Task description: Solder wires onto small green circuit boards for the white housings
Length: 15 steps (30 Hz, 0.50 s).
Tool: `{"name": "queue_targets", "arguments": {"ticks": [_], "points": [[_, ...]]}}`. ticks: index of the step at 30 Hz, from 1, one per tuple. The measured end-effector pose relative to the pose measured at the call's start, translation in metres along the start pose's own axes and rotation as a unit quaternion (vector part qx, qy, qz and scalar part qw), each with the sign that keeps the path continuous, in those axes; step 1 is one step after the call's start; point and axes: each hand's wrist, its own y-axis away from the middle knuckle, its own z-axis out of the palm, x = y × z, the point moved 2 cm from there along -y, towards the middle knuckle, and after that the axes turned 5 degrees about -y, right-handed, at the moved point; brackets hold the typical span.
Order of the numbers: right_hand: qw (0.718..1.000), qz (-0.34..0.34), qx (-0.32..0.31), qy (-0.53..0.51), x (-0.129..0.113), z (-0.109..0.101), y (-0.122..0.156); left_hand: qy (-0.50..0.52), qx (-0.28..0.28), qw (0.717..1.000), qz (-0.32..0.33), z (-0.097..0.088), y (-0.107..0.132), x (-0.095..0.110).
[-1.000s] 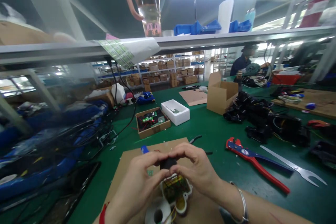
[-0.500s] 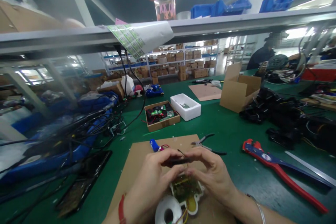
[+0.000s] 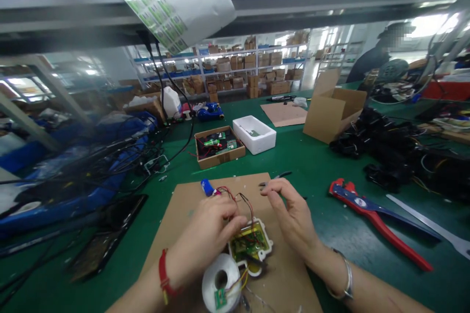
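My left hand (image 3: 205, 239) sits curled at the left edge of a circuit board in a white, yellow-backed housing (image 3: 250, 242). Whether it grips anything is hidden. Thin red and black wires (image 3: 238, 200) rise from the board beside that hand. My right hand (image 3: 290, 215) is raised to the right of the board, fingers apart and empty, just below the tips of black-handled pliers (image 3: 275, 179). A small dark piece (image 3: 255, 259) lies across the board's lower edge. Nearer me stands a spool of solder wire (image 3: 222, 276), and a blue-handled tool (image 3: 206, 187) lies beyond my left hand on a cardboard sheet (image 3: 187, 200).
A red-and-blue wire stripper (image 3: 370, 217) and a long metal fork-ended tool (image 3: 429, 225) lie to the right on the green mat. Ahead stand a box of electronics (image 3: 218, 146) and a white foam box (image 3: 254, 134). Black wire bundles (image 3: 382, 146) are piled right; a co-worker (image 3: 370, 58) stands far right.
My hands have moved apart and no longer hold the dark piece between them. My right hand has opened, and the view has tilted downward.
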Motion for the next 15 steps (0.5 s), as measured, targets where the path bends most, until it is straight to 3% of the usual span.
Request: {"name": "queue_targets", "arguments": {"ticks": [4,7,10,15], "points": [[0.998,-0.037,-0.031,0.028,-0.009,0.002,0.006,-0.022,-0.091,0.995,0.015,0.011,0.007,0.013],[0.995,-0.06,-0.047,0.061,-0.014,0.005,0.01,-0.038,-0.11,0.993,0.032,0.027,0.013,0.023],[0.994,-0.069,-0.047,0.077,-0.015,0.005,0.011,-0.025,-0.094,0.995,0.029,0.034,0.014,0.026],[0.997,-0.041,-0.052,0.032,-0.013,0.007,0.012,0.081,-0.01,0.997,-0.011,0.013,0.001,0.006]]}}
